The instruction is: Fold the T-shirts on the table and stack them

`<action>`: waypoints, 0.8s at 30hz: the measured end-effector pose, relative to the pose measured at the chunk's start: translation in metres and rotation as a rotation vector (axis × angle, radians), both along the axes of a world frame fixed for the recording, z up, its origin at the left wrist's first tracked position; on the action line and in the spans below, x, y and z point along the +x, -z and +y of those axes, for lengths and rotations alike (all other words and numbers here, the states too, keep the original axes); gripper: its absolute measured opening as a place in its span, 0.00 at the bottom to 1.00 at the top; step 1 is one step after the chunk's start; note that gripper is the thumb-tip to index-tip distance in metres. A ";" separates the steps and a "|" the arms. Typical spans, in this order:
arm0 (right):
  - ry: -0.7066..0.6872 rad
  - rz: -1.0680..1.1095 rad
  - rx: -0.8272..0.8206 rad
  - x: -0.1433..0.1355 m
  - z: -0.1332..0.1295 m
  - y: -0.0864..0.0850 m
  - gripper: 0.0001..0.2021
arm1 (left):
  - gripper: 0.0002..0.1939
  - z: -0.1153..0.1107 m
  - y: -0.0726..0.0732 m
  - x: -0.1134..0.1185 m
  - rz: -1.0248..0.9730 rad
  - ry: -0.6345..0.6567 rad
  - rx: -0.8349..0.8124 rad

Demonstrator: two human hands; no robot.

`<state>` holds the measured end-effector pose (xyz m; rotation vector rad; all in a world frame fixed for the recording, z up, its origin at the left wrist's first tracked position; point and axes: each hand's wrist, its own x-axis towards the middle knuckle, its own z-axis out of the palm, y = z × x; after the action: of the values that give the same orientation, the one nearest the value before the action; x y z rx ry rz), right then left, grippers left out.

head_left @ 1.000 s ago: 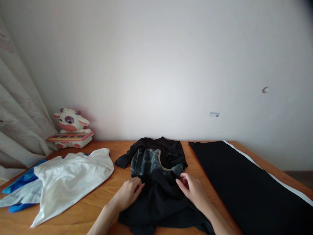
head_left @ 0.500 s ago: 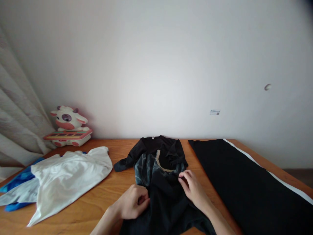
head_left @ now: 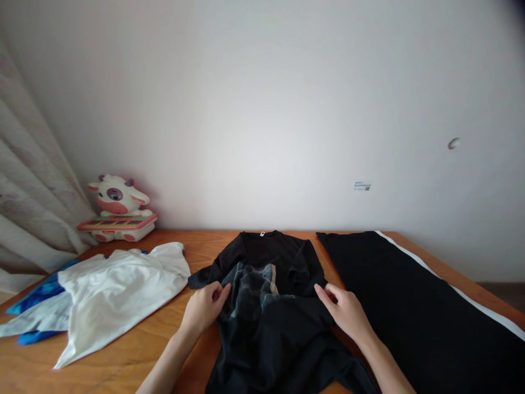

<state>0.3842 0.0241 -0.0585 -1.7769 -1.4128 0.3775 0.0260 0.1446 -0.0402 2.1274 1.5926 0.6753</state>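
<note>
A black shirt (head_left: 283, 249) lies in the middle of the table, its small white neck label toward the wall and a sleeve out to each side. Its front is bunched, and a dark grey patterned patch with a beige edge (head_left: 246, 290) shows in the folds. My left hand (head_left: 203, 306) is closed in a pinch on the shirt's left side, beside the patterned patch. On the opposite side, my right hand (head_left: 346, 309) pinches the black cloth just below the right sleeve. The lower part of the shirt spreads in loose folds between my forearms.
On the left lies a crumpled white garment (head_left: 127, 295) with blue cloth (head_left: 41, 298) under it. A toy cow keyboard (head_left: 118, 210) stands at the back left, near a curtain (head_left: 36, 180). Black cloth with a white stripe (head_left: 402, 295) covers the right side of the wooden table (head_left: 118, 364).
Both hands have moved apart. My left hand has gone up and left to the shirt's side, my right hand to the right. The shirt's middle is spread wider.
</note>
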 end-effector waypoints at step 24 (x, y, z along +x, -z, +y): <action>0.167 0.489 0.184 0.023 0.012 0.012 0.19 | 0.05 0.012 -0.016 -0.006 -1.329 -0.366 -0.664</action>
<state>0.4067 0.0358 -0.0705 -1.5075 -0.9179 0.5318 0.0198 0.1570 -0.0244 0.5608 1.1020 1.1104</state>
